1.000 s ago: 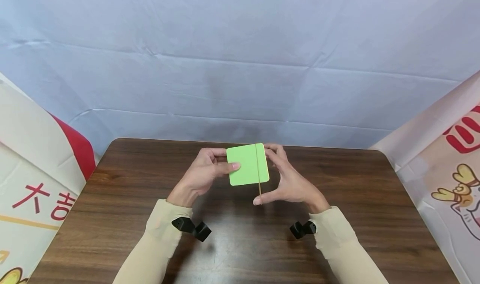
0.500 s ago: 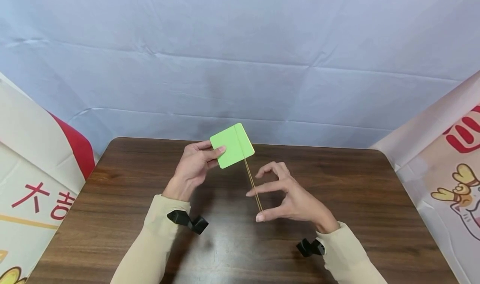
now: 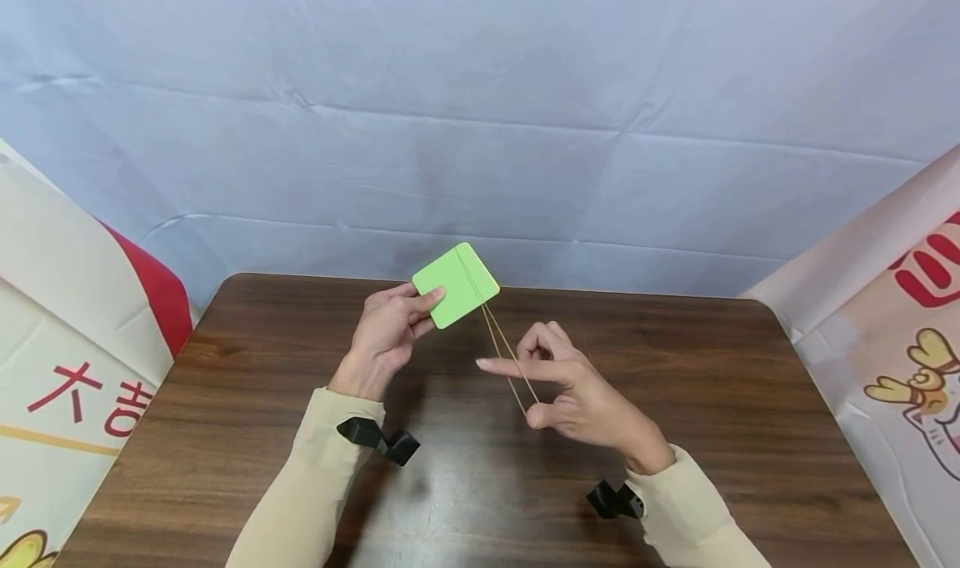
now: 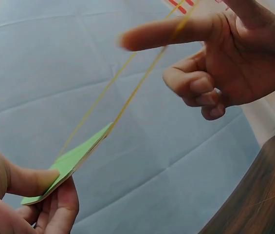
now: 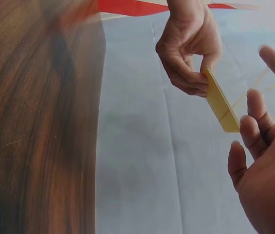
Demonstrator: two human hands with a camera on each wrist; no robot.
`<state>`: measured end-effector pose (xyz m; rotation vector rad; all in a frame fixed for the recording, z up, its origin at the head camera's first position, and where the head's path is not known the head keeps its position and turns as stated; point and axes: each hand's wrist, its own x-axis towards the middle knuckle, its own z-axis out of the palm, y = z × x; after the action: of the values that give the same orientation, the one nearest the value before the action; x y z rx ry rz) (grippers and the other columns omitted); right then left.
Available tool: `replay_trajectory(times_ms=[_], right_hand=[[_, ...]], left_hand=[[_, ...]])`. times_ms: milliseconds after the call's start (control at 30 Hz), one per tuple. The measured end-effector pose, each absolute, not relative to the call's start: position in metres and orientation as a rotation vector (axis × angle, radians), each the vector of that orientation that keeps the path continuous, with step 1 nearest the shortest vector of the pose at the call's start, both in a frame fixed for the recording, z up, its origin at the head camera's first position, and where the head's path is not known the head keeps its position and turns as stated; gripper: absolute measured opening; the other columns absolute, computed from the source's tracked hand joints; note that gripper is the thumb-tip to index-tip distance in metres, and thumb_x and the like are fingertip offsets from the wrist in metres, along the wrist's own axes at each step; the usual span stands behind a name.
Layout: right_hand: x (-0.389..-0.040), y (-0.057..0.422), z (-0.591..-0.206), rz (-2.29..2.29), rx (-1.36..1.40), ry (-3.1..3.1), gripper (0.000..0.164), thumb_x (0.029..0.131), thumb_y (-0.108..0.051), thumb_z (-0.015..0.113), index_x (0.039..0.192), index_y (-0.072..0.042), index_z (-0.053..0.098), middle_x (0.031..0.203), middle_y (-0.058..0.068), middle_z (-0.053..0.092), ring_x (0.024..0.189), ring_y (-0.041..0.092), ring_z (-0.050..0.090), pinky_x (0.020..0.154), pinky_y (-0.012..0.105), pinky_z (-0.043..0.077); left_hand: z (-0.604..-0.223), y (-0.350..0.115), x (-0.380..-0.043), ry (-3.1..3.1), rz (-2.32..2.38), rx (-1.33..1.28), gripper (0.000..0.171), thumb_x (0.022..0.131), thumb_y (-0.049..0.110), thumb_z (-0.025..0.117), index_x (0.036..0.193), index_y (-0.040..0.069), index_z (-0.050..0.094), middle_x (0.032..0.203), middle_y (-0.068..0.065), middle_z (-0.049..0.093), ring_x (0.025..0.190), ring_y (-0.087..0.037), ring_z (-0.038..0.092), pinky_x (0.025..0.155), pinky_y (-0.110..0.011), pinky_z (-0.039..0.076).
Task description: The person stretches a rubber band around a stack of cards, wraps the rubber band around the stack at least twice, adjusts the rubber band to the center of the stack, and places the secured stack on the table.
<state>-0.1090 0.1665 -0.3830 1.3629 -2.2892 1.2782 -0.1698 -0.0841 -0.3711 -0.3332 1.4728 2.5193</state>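
Note:
In the head view, my left hand [image 3: 382, 334] pinches a thin green square card [image 3: 453, 289] by its left corner, thumb on top and fingers underneath. A thin yellowish rubber band [image 4: 143, 80] runs round the card and stretches away from its right side. Its far end is hooked on the thumb of my right hand [image 3: 577, 393]. The right index finger points straight toward the left hand and crosses the band, while the other right fingers are curled. In the right wrist view the card [image 5: 218, 102] appears edge-on and yellowish, with the band crossing it.
Both hands are above a dark brown wooden table [image 3: 270, 368]. A pale blue cloth backdrop [image 3: 450, 134] hangs behind its far edge. Printed sheets hang at the left [image 3: 75, 384] and right [image 3: 892, 359]. A black wrist device [image 3: 378, 441] sits at each cuff.
The left hand has moved left and tilted the card. The right hand has drawn away to the lower right, stretching the band, and its index finger has straightened across the strands.

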Motion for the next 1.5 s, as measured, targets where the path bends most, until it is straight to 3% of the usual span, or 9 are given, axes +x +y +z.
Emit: replay_trajectory(times_ms=[267,633,867,1167,1333,1500], right_hand=[[-0.105,0.158,-0.375,0.883,1.252,-2.440,0.088,0.089,-0.078,0.025,0.159,-0.026,0.036,0.094,-0.009,0.041,0.085,0.011,0.033,0.077,0.033,0.029],[-0.099,0.140,-0.374,0.429,0.952,-2.470,0.114,0.086,-0.086,0.014,0.161,0.000,0.009,0.088,0.004,0.042,0.079,0.025,0.037,0.074,0.040,0.029],[-0.096,0.132,-0.370,0.389,0.751,-2.492,0.119,0.086,-0.086,0.011,0.155,0.010,0.018,0.078,0.005,0.039,0.075,0.027,0.039,0.072,0.042,0.030],[-0.096,0.130,-0.362,0.812,0.761,-2.591,0.105,0.090,-0.083,0.016,0.146,0.003,0.039,0.084,0.000,0.042,0.080,0.016,0.039,0.080,0.039,0.028],[-0.101,0.133,-0.364,1.169,0.845,-2.537,0.092,0.095,-0.076,0.020,0.144,-0.002,0.042,0.089,0.002,0.043,0.085,0.017,0.040,0.083,0.041,0.027],[-0.106,0.138,-0.368,1.414,0.924,-2.508,0.091,0.094,-0.074,0.018,0.148,-0.005,0.041,0.093,0.000,0.039,0.083,0.016,0.038,0.080,0.039,0.029]], left_hand=[[-0.370,-0.082,-0.169,1.460,2.548,-0.366,0.039,0.094,-0.008,0.064,0.132,-0.013,0.056,0.088,-0.005,0.073,0.081,-0.012,0.073,0.073,-0.027,0.059],[-0.370,-0.078,-0.169,1.489,2.620,-0.406,0.040,0.092,-0.008,0.068,0.131,-0.012,0.059,0.090,-0.007,0.072,0.079,-0.014,0.073,0.073,-0.029,0.060],[-0.367,-0.075,-0.167,1.521,2.665,-0.413,0.039,0.091,-0.008,0.069,0.129,-0.013,0.061,0.095,-0.011,0.070,0.079,-0.015,0.073,0.073,-0.030,0.060],[-0.367,-0.072,-0.167,1.546,2.704,-0.356,0.038,0.090,-0.010,0.069,0.127,-0.013,0.062,0.094,-0.010,0.069,0.080,-0.016,0.073,0.074,-0.031,0.060],[-0.369,-0.073,-0.168,1.515,2.739,-0.278,0.038,0.090,-0.012,0.068,0.127,-0.014,0.061,0.092,-0.009,0.070,0.080,-0.016,0.073,0.074,-0.031,0.060],[-0.372,-0.077,-0.168,1.447,2.780,-0.196,0.035,0.090,-0.013,0.067,0.125,-0.014,0.062,0.091,-0.008,0.072,0.079,-0.016,0.073,0.071,-0.030,0.060]])
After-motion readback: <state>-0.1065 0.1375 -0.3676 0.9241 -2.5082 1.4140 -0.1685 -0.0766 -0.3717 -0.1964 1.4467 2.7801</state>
